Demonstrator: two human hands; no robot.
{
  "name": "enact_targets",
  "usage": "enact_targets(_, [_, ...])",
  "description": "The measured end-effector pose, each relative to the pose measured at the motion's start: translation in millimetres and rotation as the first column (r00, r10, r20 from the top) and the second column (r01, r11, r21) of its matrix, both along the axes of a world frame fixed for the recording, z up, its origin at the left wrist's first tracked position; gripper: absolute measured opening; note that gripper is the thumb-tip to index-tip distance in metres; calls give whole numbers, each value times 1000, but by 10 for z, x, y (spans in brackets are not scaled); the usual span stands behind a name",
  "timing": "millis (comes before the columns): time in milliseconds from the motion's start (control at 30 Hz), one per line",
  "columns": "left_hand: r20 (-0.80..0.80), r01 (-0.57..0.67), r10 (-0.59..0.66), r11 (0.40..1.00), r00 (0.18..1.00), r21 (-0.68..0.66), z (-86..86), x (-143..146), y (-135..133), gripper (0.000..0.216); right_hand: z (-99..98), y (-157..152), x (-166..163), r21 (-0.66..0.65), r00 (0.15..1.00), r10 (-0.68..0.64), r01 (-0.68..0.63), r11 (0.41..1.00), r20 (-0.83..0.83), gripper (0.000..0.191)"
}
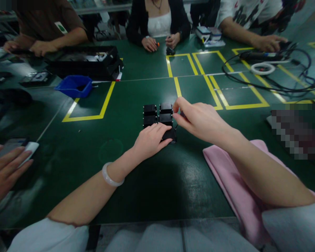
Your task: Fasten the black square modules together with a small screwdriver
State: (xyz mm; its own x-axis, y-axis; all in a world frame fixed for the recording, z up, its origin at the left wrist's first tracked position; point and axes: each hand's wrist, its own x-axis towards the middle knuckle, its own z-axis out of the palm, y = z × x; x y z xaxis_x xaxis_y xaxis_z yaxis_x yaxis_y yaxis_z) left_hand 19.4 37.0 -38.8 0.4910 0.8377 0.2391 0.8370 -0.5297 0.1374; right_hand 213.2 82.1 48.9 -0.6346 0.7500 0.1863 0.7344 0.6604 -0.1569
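Several small black blocks [165, 118] with small shiny pins or screws along their sides stand in two columns on the green table. Lying over the nearest ones is my left hand [151, 139], its thumb and fingers on either side of a near black block [169, 134]. My right hand [199, 117] is just right of the columns, thumb and forefinger pinched together by the blocks' side. What is in that pinch, if anything, is too small to make out. A thin dark piece sticks out near the near block's right edge.
A pink cloth [225, 175] lies under my right forearm. Further off are a blue scoop-shaped bin [76, 86], a black crate [105, 63] and looped black cables [227, 71]. Several people work around the table; one person's hand [7, 171] is at the left over a phone-like device.
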Motion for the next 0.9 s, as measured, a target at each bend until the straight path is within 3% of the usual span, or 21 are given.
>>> enact_targets(900, [-4, -1, 1, 1000, 1000, 0, 15, 10, -3, 35, -11, 17, 11, 27, 1000, -6, 5, 1000, 16, 27])
